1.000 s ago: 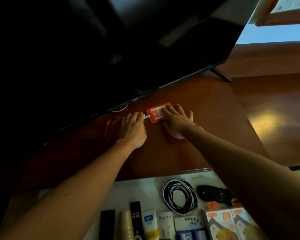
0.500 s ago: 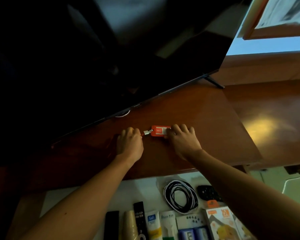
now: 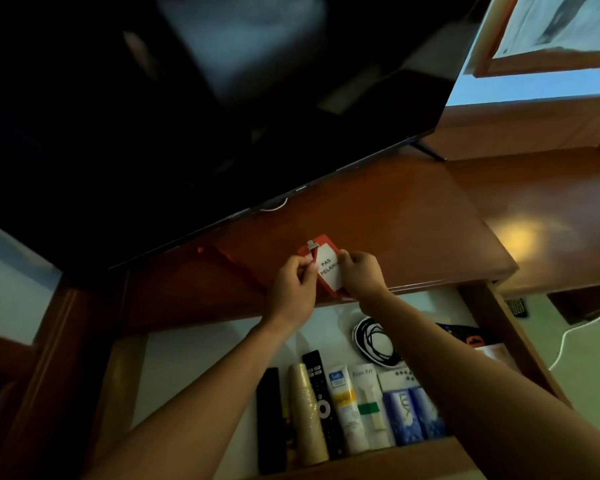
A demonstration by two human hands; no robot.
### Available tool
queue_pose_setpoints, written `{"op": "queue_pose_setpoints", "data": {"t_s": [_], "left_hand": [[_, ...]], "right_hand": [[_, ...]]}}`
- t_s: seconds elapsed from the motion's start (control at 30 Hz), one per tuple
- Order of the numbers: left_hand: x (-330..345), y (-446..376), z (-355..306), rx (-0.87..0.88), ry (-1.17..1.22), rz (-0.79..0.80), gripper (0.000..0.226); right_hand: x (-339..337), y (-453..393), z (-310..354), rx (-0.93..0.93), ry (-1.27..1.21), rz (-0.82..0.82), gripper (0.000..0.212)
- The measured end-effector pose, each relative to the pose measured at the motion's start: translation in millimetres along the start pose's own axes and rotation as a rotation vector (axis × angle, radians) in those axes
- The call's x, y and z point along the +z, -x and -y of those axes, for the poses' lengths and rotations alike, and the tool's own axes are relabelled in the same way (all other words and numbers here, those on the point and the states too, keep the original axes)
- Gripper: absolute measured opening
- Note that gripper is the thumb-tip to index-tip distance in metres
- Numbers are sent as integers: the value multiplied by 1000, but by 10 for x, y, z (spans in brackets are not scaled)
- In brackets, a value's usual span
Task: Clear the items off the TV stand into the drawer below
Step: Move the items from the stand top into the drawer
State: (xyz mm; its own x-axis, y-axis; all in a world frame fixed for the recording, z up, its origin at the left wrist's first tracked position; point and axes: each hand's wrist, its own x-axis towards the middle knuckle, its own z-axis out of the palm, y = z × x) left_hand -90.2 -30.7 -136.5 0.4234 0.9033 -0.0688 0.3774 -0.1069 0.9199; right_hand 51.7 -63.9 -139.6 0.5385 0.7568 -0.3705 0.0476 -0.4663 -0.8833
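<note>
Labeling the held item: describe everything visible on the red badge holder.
The red badge holder is a flat sleeve, apparently plastic, holding a white card printed PAS PELAW..., with a metal clip on top. It is held tilted above the TV stand's front edge, pinched by the left hand and right hand. Its red strap trails left.

I see a red card holder [image 3: 321, 268] with a white label in black letters, a reddish-brown stand [image 3: 395, 233], a black-and-white cable coil [image 3: 374, 341], and blue soap packs [image 3: 413, 414].
</note>
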Motion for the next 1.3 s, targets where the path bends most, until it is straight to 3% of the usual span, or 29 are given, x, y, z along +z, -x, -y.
{"op": "queue_pose_setpoints", "data": {"t_s": [0.17,0.27,0.43,0.5,0.6,0.67,0.73,0.8,0.87,1.0,1.13,1.2,1.3], "left_hand": [[-280,403,191,-57,156,170,23],[-431,560,227,-180,273,350,26],[-709,492,202,-168,36,539,16],[-799,407,83,-109,-148,559,16],[-816,354,-184,11,-347,563,21],[-742,398,-313,103,-456,466,21],[-611,483,-312,177,-480,381,19],[-469,576,-253,187,-360,307,24],[-330,651,-165,148,-176,178,23],[-112,872,-43,37,89,-46,22],[41,1011,-10,-110,203,83,22],[14,983,24,-132,209,140,23],[-148,858,35,-99,-7,296,22]], "right_hand": [[14,358,-25,96,-283,179,27],[-44,517,-35,136,-405,323,29],[-263,777,46,68,-372,638,30],[-350,905,126,33,-189,705,27],[-388,1024,219,-189,465,653,20],[-369,1010,233,-328,757,493,16],[-346,976,224,-417,803,277,16],[-320,949,178,-458,683,87,15],[-295,904,82,-386,400,-31,11],[-300,850,-32,-120,-139,-57,14],[-440,829,-52,36,-486,209,22],[-568,816,-66,32,-474,369,23],[-780,784,-76,-23,-323,552,21]]}}
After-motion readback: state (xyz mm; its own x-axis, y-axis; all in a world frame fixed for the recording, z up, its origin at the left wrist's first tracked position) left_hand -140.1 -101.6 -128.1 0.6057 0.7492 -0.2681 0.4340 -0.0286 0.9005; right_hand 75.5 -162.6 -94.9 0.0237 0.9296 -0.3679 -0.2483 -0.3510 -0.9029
